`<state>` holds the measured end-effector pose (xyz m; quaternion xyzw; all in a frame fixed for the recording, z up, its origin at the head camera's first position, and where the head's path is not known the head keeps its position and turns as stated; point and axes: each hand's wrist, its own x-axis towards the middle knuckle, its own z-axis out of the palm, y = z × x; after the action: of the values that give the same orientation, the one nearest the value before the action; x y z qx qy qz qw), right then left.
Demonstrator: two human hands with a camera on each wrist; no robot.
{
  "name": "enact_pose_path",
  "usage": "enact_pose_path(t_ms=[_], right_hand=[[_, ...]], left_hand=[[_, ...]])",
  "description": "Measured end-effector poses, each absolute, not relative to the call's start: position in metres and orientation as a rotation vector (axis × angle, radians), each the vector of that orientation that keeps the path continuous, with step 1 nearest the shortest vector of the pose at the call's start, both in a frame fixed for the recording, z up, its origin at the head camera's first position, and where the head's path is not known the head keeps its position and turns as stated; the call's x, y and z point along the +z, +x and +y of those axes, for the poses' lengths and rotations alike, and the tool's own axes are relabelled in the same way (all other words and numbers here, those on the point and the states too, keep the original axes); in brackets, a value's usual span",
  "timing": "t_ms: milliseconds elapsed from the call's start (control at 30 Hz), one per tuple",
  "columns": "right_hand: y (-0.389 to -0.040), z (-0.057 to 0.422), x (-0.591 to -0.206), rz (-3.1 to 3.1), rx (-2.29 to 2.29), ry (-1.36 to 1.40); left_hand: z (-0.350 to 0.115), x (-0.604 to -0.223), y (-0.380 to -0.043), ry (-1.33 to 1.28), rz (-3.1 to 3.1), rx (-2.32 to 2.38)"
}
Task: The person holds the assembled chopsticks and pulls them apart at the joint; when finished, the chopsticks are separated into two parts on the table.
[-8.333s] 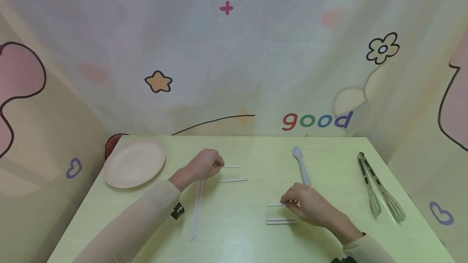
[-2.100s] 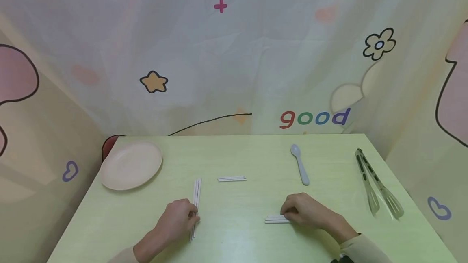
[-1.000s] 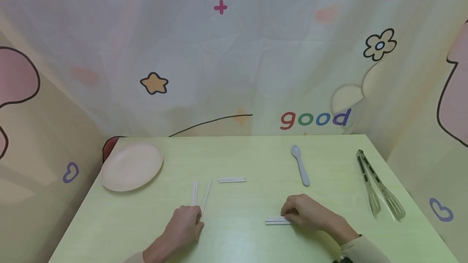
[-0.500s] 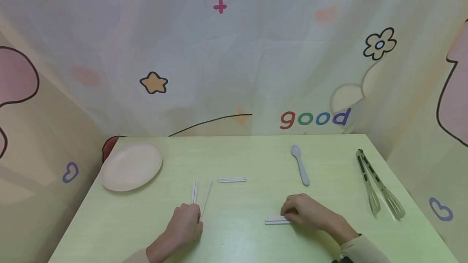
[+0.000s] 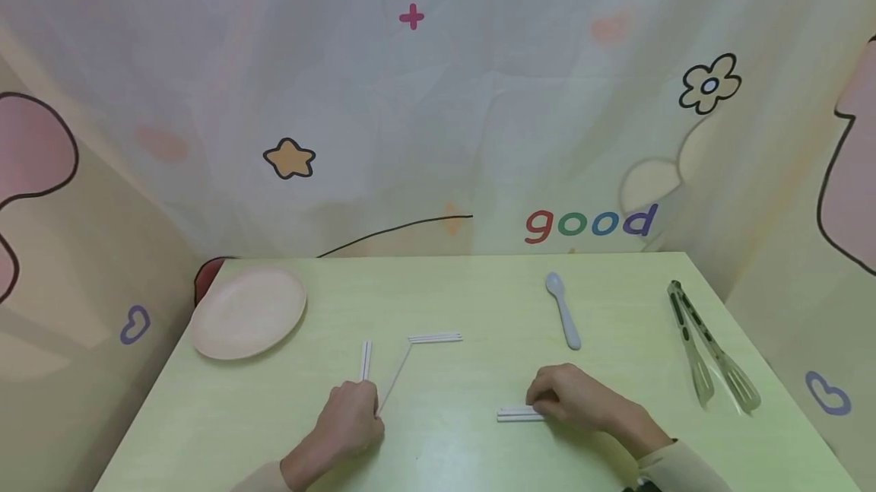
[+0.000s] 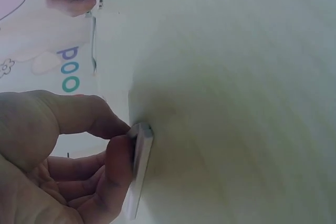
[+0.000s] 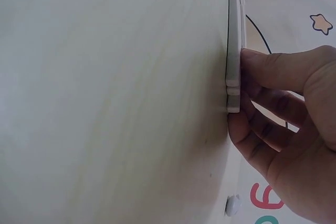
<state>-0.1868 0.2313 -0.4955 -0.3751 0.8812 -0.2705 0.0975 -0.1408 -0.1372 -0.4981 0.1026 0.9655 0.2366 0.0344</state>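
Observation:
My left hand (image 5: 345,420) pinches the near end of slim white sticks with thumb and finger. Beyond its knuckles, two upright-lying long sticks (image 5: 365,361) stick out side by side. A thinner slanted stick (image 5: 395,378) runs from the fingertips to the left end of a row of short white sticks (image 5: 436,338). In the left wrist view, a square-ended white stick (image 6: 140,166) lies against the fingertips. My right hand (image 5: 578,401) holds the right end of another row of short white sticks (image 5: 518,414). That row's stacked square ends (image 7: 233,95) show in the right wrist view.
A pale round plate (image 5: 249,313) stands at the back left of the light green table. A grey spoon (image 5: 563,309) lies behind the right hand. Metal tongs (image 5: 705,351) lie along the right side. A printed curtain (image 5: 438,134) closes off the back.
One long stick has separated from the left bundle and swung rightwards, its far end meeting the back row. Earlier, the left hand was at that row; it has come nearer. The right hand stays put.

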Motion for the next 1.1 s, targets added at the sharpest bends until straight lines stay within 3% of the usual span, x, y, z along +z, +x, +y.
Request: enact_pose_path(t_ms=[633, 1100], right_hand=[[-0.187, 0.231, -0.497, 2.609, -0.798, -1.127], [-0.187, 0.230, -0.497, 2.616, -0.796, -1.151]], left_hand=[[-0.146, -0.488, -0.139, 0.295, 2.982, 0.808], [-0.150, -0.483, -0.143, 0.473, 3.019, 0.822]])
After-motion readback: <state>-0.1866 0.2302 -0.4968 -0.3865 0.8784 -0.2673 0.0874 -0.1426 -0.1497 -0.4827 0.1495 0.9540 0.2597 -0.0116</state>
